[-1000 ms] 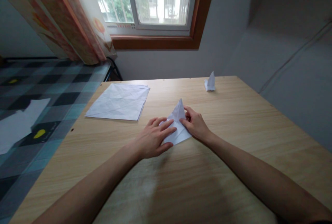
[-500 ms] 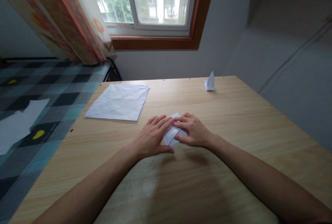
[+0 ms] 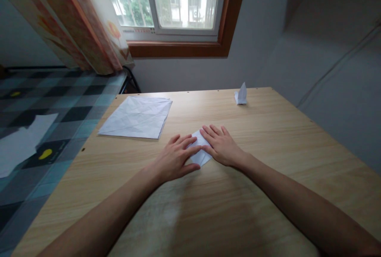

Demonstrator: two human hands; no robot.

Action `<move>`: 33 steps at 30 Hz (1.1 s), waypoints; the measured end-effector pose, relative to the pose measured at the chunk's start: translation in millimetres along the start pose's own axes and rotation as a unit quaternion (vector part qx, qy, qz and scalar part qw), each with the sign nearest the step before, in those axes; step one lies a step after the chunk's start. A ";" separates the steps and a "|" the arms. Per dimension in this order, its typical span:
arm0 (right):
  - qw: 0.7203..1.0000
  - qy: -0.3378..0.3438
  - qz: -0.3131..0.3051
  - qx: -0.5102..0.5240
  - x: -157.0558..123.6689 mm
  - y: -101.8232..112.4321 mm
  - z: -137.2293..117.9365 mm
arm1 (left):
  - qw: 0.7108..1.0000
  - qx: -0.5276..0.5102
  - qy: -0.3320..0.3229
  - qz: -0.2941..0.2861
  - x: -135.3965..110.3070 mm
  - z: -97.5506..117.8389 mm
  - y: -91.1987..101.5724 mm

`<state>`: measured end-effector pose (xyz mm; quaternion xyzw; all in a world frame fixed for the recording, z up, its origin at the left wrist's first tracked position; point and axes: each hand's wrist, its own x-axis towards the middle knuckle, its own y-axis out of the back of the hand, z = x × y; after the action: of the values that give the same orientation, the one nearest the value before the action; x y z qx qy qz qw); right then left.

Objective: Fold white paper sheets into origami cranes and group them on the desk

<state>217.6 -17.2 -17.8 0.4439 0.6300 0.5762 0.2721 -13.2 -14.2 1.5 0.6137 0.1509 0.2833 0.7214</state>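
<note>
A small folded piece of white paper [image 3: 201, 157] lies on the wooden table [image 3: 268, 138] in front of me, partly covered by both hands. My left hand [image 3: 177, 157] rests on its left side, fingers spread and thumb out near the lower corner. Over the right side lies my right hand [image 3: 222, 143], its fingers stretched out flat on the paper. The fingertips of the two hands come close together at the middle of the sheet. Part of the paper's outline is hidden under the fingers.
Creased white sheets [image 3: 139, 118] lie at the table's far left. A small folded paper figure [image 3: 241, 95] stands near the back right edge. Left of the table is a checkered bed cover [image 3: 77, 114] with loose white paper [image 3: 20, 145]. Behind are a window and curtain [image 3: 89, 22].
My right hand has gone from curled fingers at the paper's edge to lying flat on it. The paper lies flatter. My left hand has barely moved.
</note>
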 end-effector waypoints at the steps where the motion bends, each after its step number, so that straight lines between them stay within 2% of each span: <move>1: 1.000 -0.009 0.002 0.005 0.9 -0.7 2.3 | 1.000 0.001 0.002 -0.005 -0.1 0.2 0.4; 5: 0.994 -0.016 0.042 0.098 4.3 -3.5 8.4 | 1.000 0.005 0.013 -0.015 -0.6 2.5 1.4; 7: 0.978 -0.030 0.084 0.190 6.0 -4.7 8.8 | 1.000 0.009 0.015 -0.018 -0.5 3.2 0.9; 9: 0.949 -0.058 0.111 0.290 8.6 -5.2 8.8 | 1.000 0.011 0.017 -0.017 -0.3 2.8 -0.2; 12: 0.890 -0.126 0.088 0.429 13.7 -2.6 10.8 | 1.000 0.004 0.017 -0.009 -0.2 1.1 -2.3; 16: 0.767 -0.247 0.073 0.587 16.9 4.5 10.6 | 1.000 0.000 0.019 -0.001 -0.7 -0.3 -4.6; 18: 0.709 -0.267 0.068 0.649 15.6 6.5 4.5 | 1.000 -0.001 0.019 0.006 -0.8 -0.2 -4.9; 20: 0.677 -0.250 0.053 0.690 13.0 6.1 -5.6 | 1.000 -0.004 0.021 0.022 -0.4 0.4 -4.2; 21: 0.677 -0.229 0.049 0.697 11.5 5.0 -11.4 | 0.999 -0.007 0.024 0.035 -0.1 0.8 -3.6; 23: 0.702 -0.187 0.033 0.687 8.1 1.6 -23.1 | 0.997 -0.023 0.032 0.073 0.4 1.7 -2.4; 26: 0.758 -0.116 0.067 0.639 2.6 -3.0 -36.5 | 0.983 -0.107 0.044 0.140 0.7 3.3 -3.5; 28: 0.814 -0.036 0.088 0.573 -1.3 -3.9 -41.0 | 0.954 -0.223 0.074 0.187 0.7 4.7 -7.6; 29: 0.843 0.004 0.090 0.531 -3.1 -3.7 -41.9 | 0.927 -0.295 0.096 0.212 1.0 5.5 -10.2; 31: 0.887 0.075 0.082 0.448 -6.2 -3.2 -42.0 | 0.849 -0.442 0.141 0.253 2.5 7.6 -14.8; 33: 0.906 0.104 0.084 0.401 -7.7 -4.2 -40.8 | 0.760 -0.557 0.175 0.285 5.2 10.1 -15.9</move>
<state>185.2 -43.4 -15.5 0.5043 0.7930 0.3387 -0.0454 0.2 -20.6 -11.2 0.0585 -0.0917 0.6124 0.7830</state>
